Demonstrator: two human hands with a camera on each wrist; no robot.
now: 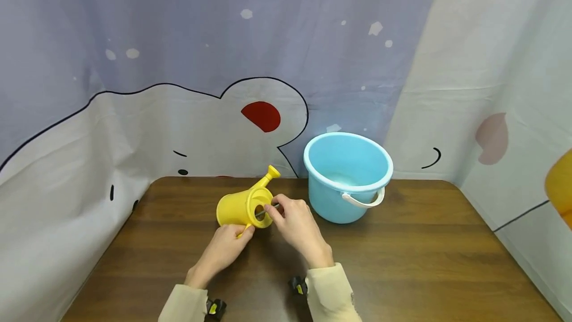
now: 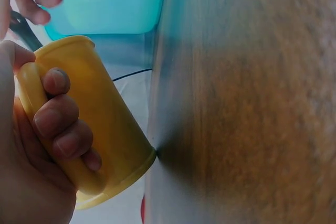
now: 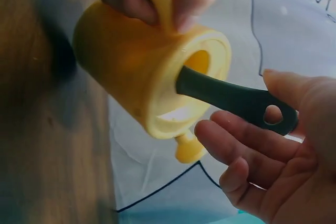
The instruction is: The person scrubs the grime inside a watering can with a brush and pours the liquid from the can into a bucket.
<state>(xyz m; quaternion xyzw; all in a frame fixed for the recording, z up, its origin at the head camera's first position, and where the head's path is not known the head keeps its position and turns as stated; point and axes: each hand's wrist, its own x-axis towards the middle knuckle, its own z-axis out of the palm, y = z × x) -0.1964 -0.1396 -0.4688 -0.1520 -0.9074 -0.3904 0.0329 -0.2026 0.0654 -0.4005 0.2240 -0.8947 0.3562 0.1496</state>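
A yellow toy watering can [image 1: 232, 207] is held tilted, its spout pointing up and back and its top opening facing right. My left hand [image 1: 221, 250] grips the can's handle, with the fingers wrapped round it in the left wrist view. Out of the round opening sticks a flat, dark green handle [image 3: 226, 95] with a hole near its end. My right hand [image 1: 297, 225] pinches that end between thumb and forefinger, while the other fingers stay loosely bent below. Whatever the green handle belongs to is hidden inside the can.
A light blue bucket [image 1: 321, 193] with a white carrying handle [image 1: 368, 203] stands just right of the hands, near the back of the brown wooden table [image 1: 424, 262]. Printed cloth [image 1: 178, 39] hangs behind and along the sides. A yellow-orange shape [image 1: 560, 185] shows at the far right edge.
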